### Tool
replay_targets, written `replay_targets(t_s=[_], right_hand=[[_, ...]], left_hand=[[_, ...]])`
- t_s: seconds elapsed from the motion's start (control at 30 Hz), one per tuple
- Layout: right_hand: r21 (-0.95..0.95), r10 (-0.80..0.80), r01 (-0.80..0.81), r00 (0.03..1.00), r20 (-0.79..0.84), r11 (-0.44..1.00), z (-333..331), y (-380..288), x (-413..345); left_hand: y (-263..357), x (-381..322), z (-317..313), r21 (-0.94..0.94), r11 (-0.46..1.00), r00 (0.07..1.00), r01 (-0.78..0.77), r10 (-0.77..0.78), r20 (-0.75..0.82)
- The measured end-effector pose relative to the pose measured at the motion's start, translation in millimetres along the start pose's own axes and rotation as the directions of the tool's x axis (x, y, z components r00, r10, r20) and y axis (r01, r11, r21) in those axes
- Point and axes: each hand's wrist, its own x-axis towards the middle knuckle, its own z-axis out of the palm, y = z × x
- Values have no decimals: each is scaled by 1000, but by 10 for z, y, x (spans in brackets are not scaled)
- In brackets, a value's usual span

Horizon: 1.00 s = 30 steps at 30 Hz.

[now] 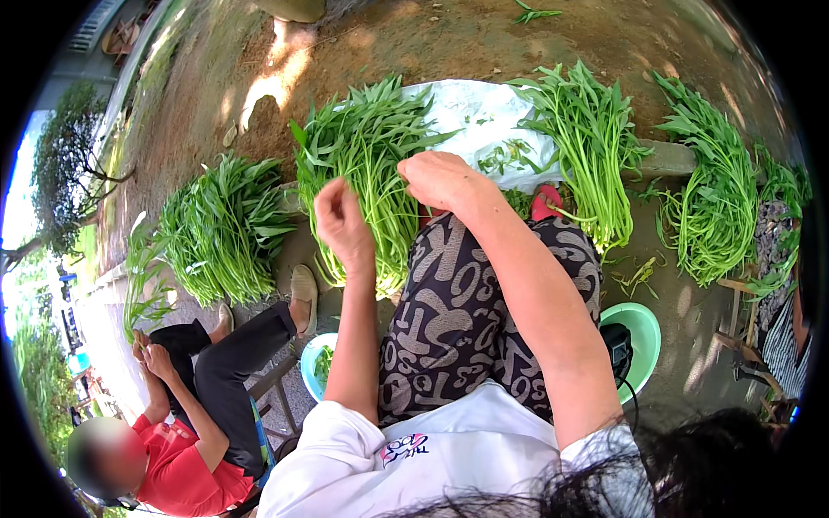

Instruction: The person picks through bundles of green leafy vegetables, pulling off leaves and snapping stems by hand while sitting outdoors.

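Observation:
My left hand [343,223] is raised over the left part of a large pile of leafy green stems [363,162], its fingers curled; whether it holds anything does not show. At the right edge of that pile is my right hand [440,181], bent at the wrist, its fingertips together and partly hidden. The pile's pale cut ends point towards me. Beside it lies a white plastic sheet [447,97] with loose leaves, and a second bunch of green stems [589,149] rests at the sheet's right side, near my pink shoe [546,202].
A co-worker in red [194,460] sits at the left, holding stems, behind another leafy pile [217,226]. More greens [712,194] lie at the right along a low concrete kerb [664,158]. A green basin [647,337] and a light blue basin [311,362] flank my legs.

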Motion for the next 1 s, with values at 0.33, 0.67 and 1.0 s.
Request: replay_targets(t_s=[0.33,0.67,1.0], right_hand=[[89,17,-20,999,29,996,25,-112,121],[87,47,-55,995,89,995,17,-44,136],[120,40,-51,995,92,992,-3,-89,157]], left_hand=[[-2200,-728,-1837,418,751,853,511,-502,-142],[-2339,-204,-1845,607,696,852,383,-520,58],[-1403,-268,-772,459,821,872,340,-458,174]])
